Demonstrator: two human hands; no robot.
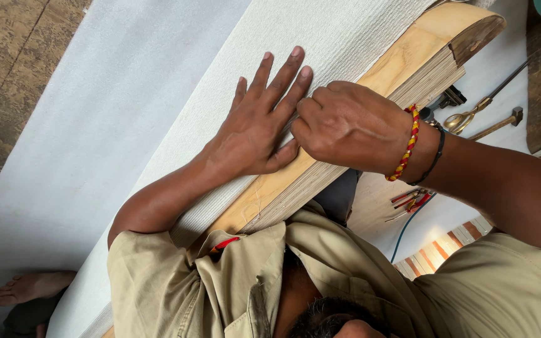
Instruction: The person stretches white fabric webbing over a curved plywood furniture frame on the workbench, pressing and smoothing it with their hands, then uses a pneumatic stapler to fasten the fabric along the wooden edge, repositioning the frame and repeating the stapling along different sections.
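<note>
My left hand lies flat, fingers spread, pressing a white textured fabric onto a long curved wooden frame. My right hand, with a red-and-yellow braided band and a black band at the wrist, is curled tight against the left hand's fingertips. It pinches the fabric's edge where it meets the wood. What lies inside the fist is hidden. The frame's layered plywood side runs down toward my chest.
A smooth white sheet lies left of the fabric, over a stone floor. To the right lie a hammer, metal pliers, a black tool, red-handled tools and a blue cable. A bare foot shows bottom left.
</note>
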